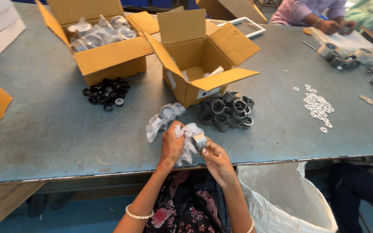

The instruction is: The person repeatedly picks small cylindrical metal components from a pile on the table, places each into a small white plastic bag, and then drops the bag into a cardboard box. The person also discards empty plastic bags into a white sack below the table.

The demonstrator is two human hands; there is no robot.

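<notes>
My left hand [171,146] grips a crumpled clear plastic wrapper [187,142] at the table's near edge. My right hand [216,160] pinches a small grey metal ring [199,141] that sticks out of that wrapper. Both hands meet just in front of me. A wrapped ring in plastic [164,118] lies on the table just beyond my left hand. Behind my right hand sits a pile of several unwrapped metal rings [226,111].
Two open cardboard boxes [109,56] [199,86] stand behind, the left one full of wrapped rings. Black rings [106,92] and white washers [318,105] lie in piles. A white sack [290,203] hangs below the table edge. Another person's hands [331,26] work at the far right.
</notes>
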